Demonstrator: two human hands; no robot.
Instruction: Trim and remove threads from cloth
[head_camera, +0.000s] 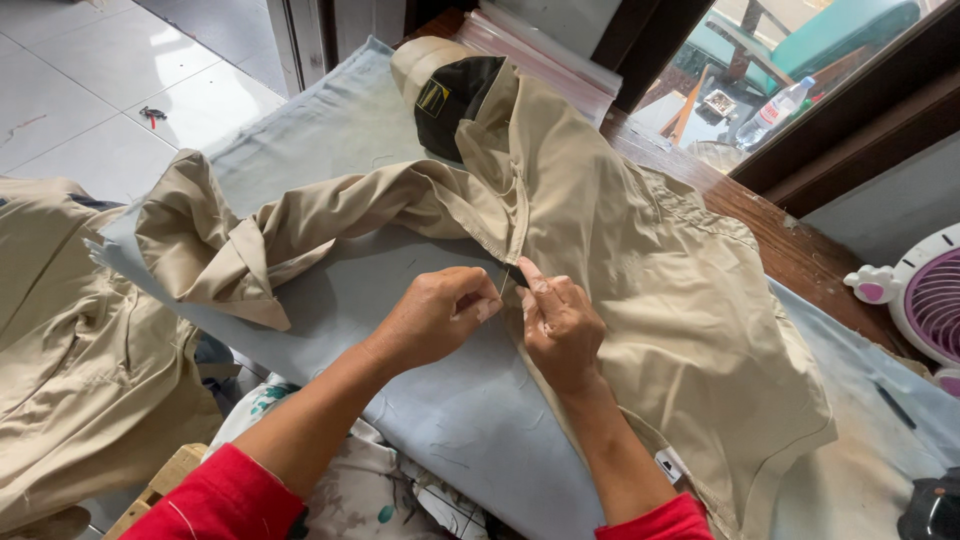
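A khaki shirt (650, 270) with a black shoulder patch (455, 95) lies spread on a pale blue padded board (330, 130). Both hands meet at the shirt's side seam near the armpit. My left hand (435, 312) pinches the seam edge with closed fingers. My right hand (560, 325) presses on the fabric right beside it, thumb and forefinger pinching the same spot. A thin pale sliver shows between the fingertips; I cannot tell what it is. One sleeve (210, 245) trails crumpled to the left.
Another khaki garment (70, 340) hangs at the left over a tiled floor. A pink and white fan (925, 295) stands at the right edge. A plastic bottle (775, 110) sits beyond the wooden ledge. Patterned cloth (370, 490) lies below the board.
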